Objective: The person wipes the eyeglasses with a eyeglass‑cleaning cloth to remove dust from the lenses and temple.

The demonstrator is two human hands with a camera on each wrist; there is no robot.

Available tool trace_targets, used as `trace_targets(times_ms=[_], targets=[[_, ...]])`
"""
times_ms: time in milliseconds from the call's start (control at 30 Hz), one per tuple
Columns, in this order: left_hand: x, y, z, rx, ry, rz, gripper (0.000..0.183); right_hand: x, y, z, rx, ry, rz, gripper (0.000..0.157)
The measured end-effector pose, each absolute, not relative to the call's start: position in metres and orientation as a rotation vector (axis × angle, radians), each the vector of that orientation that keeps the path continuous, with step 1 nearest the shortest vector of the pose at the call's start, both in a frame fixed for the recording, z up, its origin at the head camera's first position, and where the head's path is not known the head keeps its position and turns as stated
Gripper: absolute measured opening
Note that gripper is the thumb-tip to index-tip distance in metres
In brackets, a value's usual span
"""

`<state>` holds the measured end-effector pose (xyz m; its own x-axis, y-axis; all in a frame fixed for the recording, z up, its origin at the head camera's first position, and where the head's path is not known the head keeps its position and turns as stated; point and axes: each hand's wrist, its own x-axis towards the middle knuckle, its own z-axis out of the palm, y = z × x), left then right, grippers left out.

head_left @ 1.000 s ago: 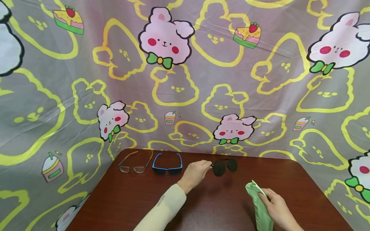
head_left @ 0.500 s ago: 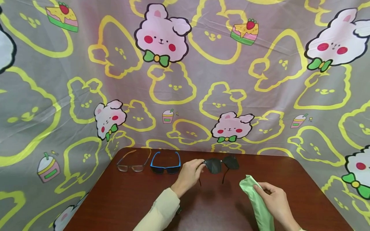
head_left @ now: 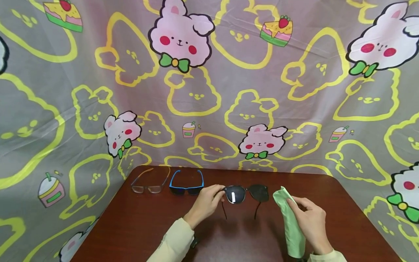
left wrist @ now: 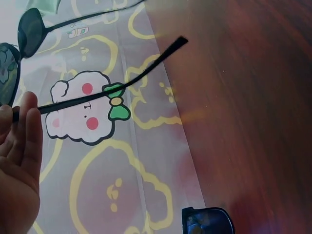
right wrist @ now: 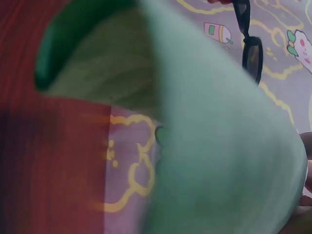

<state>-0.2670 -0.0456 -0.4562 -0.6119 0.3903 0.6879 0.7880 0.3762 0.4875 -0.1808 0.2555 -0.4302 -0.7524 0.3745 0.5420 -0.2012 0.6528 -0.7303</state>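
Observation:
Dark-lensed sunglasses [head_left: 236,194] hang above the table with their temples opened out toward me. My left hand [head_left: 205,202] pinches them near the hinge on their left side; in the left wrist view the fingertips grip the black temple [left wrist: 87,101], whose tip points away from the hand. In my right hand [head_left: 309,220], a light green cloth [head_left: 292,229] is gripped near its top between thumb and fingers and droops downward. It sits just right of the sunglasses. The right wrist view is mostly filled by this green cloth [right wrist: 219,146], blurred and folded over.
Clear-lensed glasses [head_left: 147,189] and blue-framed sunglasses [head_left: 186,188] lie side by side at the back left of the dark red-brown table [head_left: 229,236]. A patterned curtain [head_left: 209,109] surrounds the table's back and sides.
My left hand has drawn the sunglasses toward me and turned them, so both temples now show below the lenses. The right hand has raised the green cloth slightly, bringing its top closer to them.

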Motion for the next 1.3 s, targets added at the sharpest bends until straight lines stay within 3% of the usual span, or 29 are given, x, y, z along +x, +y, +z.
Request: trace_targets(times_ms=[333,433,567,633,900,1300], targets=[[-0.262,-0.049,-0.455,-1.137,-2.124,-1.227,0.012,-0.19,0.245,-0.43,0.343,-2.055,0.721,0.027],[-0.26,-0.049,-0.455,-1.154,-2.099,-1.257,0.011,-0.192,0.244,-0.428,0.498,-2.028,0.6,0.019],[-0.258,-0.049,-0.456,-1.159,-2.06,-1.289,0.012,-0.195,0.243,-0.428,0.692,-1.973,0.504,0.046],[-0.258,-0.049,-0.455,-1.152,-2.046,-1.301,0.012,-0.196,0.242,-0.427,0.757,-1.955,0.482,0.045],[-0.255,-0.049,-0.449,-1.113,-2.014,-1.362,0.012,-0.193,0.239,-0.422,0.882,-1.993,0.469,0.041],[-0.228,-0.049,-0.416,-1.115,-1.991,-1.456,0.011,-0.186,0.239,-0.42,0.846,-2.114,0.449,0.046]])
